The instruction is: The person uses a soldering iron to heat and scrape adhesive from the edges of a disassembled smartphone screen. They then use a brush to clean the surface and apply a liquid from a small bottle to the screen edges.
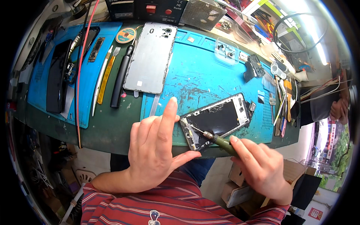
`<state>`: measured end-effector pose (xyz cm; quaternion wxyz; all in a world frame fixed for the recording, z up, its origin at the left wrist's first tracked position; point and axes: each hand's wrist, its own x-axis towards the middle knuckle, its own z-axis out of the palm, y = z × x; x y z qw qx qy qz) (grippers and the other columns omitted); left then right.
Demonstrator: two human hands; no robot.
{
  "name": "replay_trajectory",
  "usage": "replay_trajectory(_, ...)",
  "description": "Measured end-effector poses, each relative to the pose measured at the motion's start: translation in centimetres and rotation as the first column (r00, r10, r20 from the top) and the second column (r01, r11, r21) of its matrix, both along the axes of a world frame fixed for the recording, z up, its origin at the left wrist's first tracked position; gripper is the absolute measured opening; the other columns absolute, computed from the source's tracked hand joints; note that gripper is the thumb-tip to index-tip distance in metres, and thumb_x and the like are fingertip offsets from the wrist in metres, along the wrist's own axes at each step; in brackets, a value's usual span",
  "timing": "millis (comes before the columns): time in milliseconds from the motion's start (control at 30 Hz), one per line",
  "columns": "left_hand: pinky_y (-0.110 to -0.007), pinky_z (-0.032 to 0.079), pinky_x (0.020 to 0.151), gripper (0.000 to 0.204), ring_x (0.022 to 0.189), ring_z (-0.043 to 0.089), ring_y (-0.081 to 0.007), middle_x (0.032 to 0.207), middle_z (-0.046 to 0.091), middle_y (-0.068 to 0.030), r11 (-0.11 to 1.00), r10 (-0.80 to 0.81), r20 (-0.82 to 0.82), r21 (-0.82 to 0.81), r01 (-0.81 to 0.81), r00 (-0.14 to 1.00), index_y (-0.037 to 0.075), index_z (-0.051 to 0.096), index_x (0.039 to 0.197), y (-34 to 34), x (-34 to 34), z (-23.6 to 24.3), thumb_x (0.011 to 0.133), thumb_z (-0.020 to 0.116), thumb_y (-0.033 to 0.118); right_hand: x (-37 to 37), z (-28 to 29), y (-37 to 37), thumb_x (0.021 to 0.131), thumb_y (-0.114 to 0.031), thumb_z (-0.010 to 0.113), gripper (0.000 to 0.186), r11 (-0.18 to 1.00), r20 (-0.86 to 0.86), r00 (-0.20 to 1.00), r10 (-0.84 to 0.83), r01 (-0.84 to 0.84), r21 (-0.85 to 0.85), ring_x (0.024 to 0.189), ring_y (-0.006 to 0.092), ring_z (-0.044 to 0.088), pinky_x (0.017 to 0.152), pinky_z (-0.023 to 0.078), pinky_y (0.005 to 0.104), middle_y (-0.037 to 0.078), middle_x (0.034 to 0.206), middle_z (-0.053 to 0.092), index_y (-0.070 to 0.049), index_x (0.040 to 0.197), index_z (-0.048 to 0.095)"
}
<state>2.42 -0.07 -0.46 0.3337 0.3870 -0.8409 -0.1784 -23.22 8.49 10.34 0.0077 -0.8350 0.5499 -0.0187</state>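
Note:
An opened phone (213,118) lies slanted on the blue mat, its dark inner side and pale metal frame showing. My right hand (260,165) is closed around the green handle of a screwdriver (221,142). Its thin shaft crosses the near-left end of the phone, with the tip by the left corner. I cannot tell whether the tip touches. My left hand (152,150) is beside that end, index finger stretched out and thumb spread toward the near corner. One fingertip is at the phone's left corner. A small dark part (252,108) sits against the phone's right end.
A silver phone back cover (150,56) lies at the upper left of the blue mat (202,71). Beside it are a black pen-shaped tool (122,77), a yellow tool (107,78) and a solder spool (126,35). A clear box (226,51) holds small parts. Another person's hand (339,110) shows at right.

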Motion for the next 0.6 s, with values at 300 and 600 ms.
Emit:
replay_trajectory(300,-0.043,0.044,0.097,0.144,0.109,0.061,-0.0254,0.124,0.072,-0.0080,1.000,-0.020,0.016,-0.017,0.020,1.000,-0.008,0.025,0.172,-0.2,0.0,0.1,0.066,0.100,0.055,5.5,-1.1,3.9,0.078,-0.007,0.074,0.057,0.977,-0.114,0.980,-0.166,0.147,-0.153,0.060,0.0109,0.052,0.047,0.040,0.0253,0.008,0.107,0.076,-0.004,0.135,0.079)
replay_trajectory(600,-0.043,0.043,0.098,0.145,0.109,0.061,-0.0259,0.124,0.071,-0.0083,1.000,-0.018,0.002,0.004,0.018,1.000,-0.008,0.023,0.172,0.0,-0.1,0.1,0.064,0.103,0.047,8.5,-2.2,4.9,0.082,-0.004,0.069,0.053,0.935,-0.219,0.933,-0.286,0.222,-0.277,0.061,0.0108,0.050,0.047,0.035,0.0248,0.006,0.103,0.074,-0.004,0.134,0.080)
